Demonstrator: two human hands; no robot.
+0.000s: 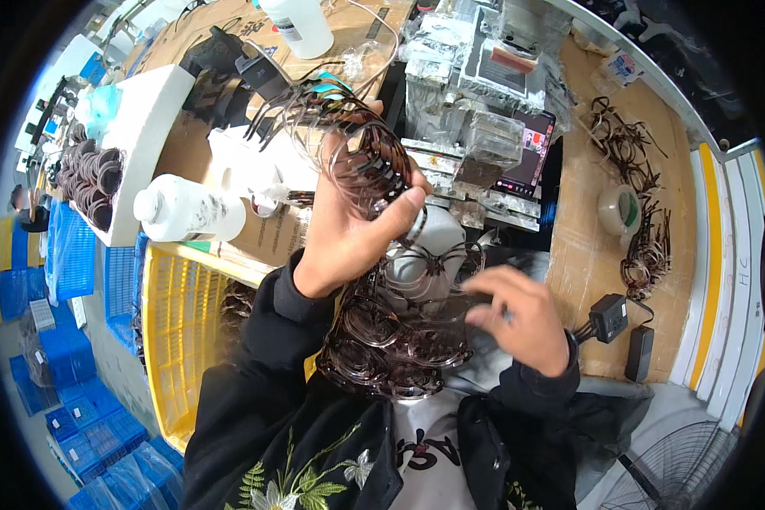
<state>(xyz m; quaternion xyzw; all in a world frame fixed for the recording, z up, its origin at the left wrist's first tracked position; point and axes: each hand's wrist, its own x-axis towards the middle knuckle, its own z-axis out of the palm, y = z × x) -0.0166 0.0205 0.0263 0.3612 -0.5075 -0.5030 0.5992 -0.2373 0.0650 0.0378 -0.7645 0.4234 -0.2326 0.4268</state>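
My left hand [348, 234] is raised and wrapped round a bundle of brown, partly clear eyeglass frames [367, 166], their thin temple arms fanning out to the upper left. Below it, a heap of dark brown eyeglass frames [391, 340] lies against my front, lenses overlapping. Beside the heap's right edge hovers my right hand [518, 319], slightly blurred, thumb and fingers bent but apart, with nothing visible between them. Closest to its fingertips is a thin eyeglass frame [429, 268] at the top of the heap.
Ahead stands a bench machine [476, 110] wrapped in plastic, with a lit screen [531, 153]. White bottles [191, 208] and a yellow basket [183, 331] are at left. More eyeglass frames [646, 246], a tape roll [619, 210] and a black adapter [608, 317] lie right; a fan [680, 467] stands lower right.
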